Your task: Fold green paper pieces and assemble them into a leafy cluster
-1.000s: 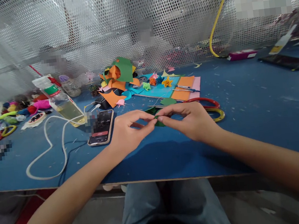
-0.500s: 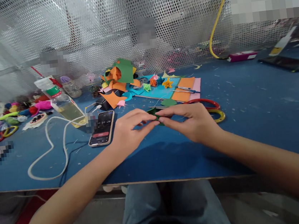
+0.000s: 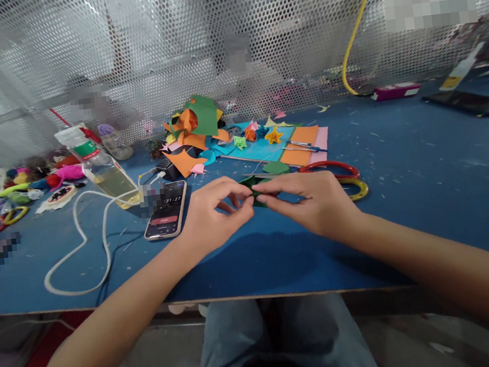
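A small piece of dark green paper (image 3: pixel 251 181) is pinched between both hands above the blue table, mostly covered by fingers. My left hand (image 3: pixel 214 210) is closed on its left side, thumb and fingertips pressed together. From the right, my right hand (image 3: pixel 317 199) grips it between thumb and fingers. Just behind my right hand lie scissors with red and yellow handles (image 3: pixel 355 188), their blades partly hidden. A flat green paper piece (image 3: pixel 275 167) rests beyond the hands.
Left of my hands lie a phone (image 3: pixel 166 211) and a looped white cable (image 3: pixel 85 237); a bottle of yellowish liquid (image 3: pixel 109 178) stands behind. Paper scraps (image 3: pixel 190 134), folded paper flowers (image 3: pixel 273 136) and coloured sheets (image 3: pixel 299 145) lie farther back. More scissors (image 3: pixel 5 219) lie far left.
My left fingertips have shifted slightly left and pinch more tightly together. My right fingertips have moved a little left too, with the green paper still held.
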### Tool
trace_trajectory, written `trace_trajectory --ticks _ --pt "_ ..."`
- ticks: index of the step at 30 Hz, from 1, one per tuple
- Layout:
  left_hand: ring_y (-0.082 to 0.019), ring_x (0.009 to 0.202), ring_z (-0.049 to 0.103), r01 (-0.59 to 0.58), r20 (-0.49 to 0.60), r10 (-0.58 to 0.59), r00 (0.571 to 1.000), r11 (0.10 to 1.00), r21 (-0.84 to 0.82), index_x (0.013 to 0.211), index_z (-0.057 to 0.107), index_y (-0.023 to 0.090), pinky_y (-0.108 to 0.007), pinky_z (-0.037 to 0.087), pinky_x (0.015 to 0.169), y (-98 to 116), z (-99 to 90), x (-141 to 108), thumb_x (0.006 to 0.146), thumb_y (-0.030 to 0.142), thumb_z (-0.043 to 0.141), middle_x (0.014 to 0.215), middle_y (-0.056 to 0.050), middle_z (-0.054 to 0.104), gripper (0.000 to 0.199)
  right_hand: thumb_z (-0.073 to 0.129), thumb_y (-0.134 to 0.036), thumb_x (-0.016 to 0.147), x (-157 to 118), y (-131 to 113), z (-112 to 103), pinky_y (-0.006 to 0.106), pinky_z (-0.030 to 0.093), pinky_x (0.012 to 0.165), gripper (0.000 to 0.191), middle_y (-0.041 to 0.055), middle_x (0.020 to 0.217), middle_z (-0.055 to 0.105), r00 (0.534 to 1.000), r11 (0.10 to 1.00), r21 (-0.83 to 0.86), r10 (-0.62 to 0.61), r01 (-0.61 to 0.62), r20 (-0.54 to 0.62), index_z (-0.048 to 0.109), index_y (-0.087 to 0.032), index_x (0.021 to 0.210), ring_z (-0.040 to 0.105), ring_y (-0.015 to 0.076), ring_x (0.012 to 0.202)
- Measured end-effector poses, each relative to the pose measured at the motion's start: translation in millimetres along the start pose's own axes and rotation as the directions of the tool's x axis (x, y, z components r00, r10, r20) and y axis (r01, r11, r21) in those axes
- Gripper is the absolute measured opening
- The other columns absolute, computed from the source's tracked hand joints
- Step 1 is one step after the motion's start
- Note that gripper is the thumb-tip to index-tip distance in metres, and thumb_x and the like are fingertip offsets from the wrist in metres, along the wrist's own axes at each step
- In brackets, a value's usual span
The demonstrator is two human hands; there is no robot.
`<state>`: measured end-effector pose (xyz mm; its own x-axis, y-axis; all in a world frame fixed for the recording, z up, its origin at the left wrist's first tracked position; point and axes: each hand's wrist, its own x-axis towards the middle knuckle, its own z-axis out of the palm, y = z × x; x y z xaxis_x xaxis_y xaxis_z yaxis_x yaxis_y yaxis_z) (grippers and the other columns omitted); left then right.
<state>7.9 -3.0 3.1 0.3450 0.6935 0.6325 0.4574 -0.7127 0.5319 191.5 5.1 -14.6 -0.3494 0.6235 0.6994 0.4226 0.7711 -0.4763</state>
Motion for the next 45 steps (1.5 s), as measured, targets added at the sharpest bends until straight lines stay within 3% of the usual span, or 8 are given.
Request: trace_trajectory --ticks 8,15,28,34,45 --pt "-0.011 0.064 0.059 0.108 0.125 -0.092 0.988 0.985 -0.132 0.078 0.066 0.017 -0.015 0.045 0.042 -8.1 -4.2 1.6 0.076 0.030 0.065 0.075 -0.003 0.062 0.013 0.059 -0.023 0.081 1.5 0.3 -4.1 0.029 0.053 0.070 0.020 -0.0006 0.087 0.073 1.000 0.999 -0.023 -0.025 0.025 0.004 0.070 -0.027 0.096 0.068 0.0178 0.078" --pt "-0.010 0.063 0.058 0.080 0.129 -0.064 0.990 0.989 -0.122 0.079 0.066 0.017 -0.014 0.044 0.040 -9.2 -6.5 1.5 0.078 0.029 0.061 0.077 -0.004 0.063 0.013 0.059 -0.023 0.081 2.0 -0.1 -4.4 0.029 0.053 0.070 0.019 -0.0015 0.087 0.072 0.999 0.998 -0.025 -0.050 0.050 0.005 0.069 -0.028 0.096 0.067 0.0174 0.078" --pt "-0.007 0.058 0.058 0.049 -0.075 -0.051 0.996 0.998 -0.028 0.075 0.068 0.016 -0.012 0.043 0.039 -2.0 2.1 -0.5 0.070 0.015 0.064 0.071 -0.001 0.064 0.006 0.058 -0.020 0.082 -0.5 -3.5 -1.6 0.027 0.052 0.075 0.022 0.0002 0.093 0.072 0.996 0.995 -0.047 -0.087 0.088 0.020 0.067 -0.025 0.102 0.067 0.0164 0.082" --pt "-0.009 0.060 0.059 0.068 -0.056 -0.072 0.996 0.996 -0.062 0.074 0.068 0.016 -0.013 0.043 0.038 -4.6 0.9 -0.3 0.073 0.022 0.065 0.070 -0.002 0.065 0.007 0.059 -0.023 0.082 -0.8 -3.4 -2.9 0.027 0.054 0.071 0.020 0.0006 0.093 0.072 0.998 0.995 -0.089 -0.055 0.054 -0.010 0.066 -0.024 0.100 0.067 0.0160 0.075" --pt "-0.009 0.060 0.058 0.129 -0.011 -0.132 0.991 0.980 -0.152 0.076 0.066 0.015 -0.012 0.045 0.039 -5.6 -1.5 -1.1 0.074 0.021 0.064 0.072 -0.002 0.062 0.007 0.060 -0.018 0.080 0.1 -1.8 -2.6 0.023 0.054 0.069 0.019 0.0003 0.093 0.071 0.987 0.982 -0.109 -0.156 0.152 -0.029 0.063 -0.021 0.098 0.067 0.0129 0.072"
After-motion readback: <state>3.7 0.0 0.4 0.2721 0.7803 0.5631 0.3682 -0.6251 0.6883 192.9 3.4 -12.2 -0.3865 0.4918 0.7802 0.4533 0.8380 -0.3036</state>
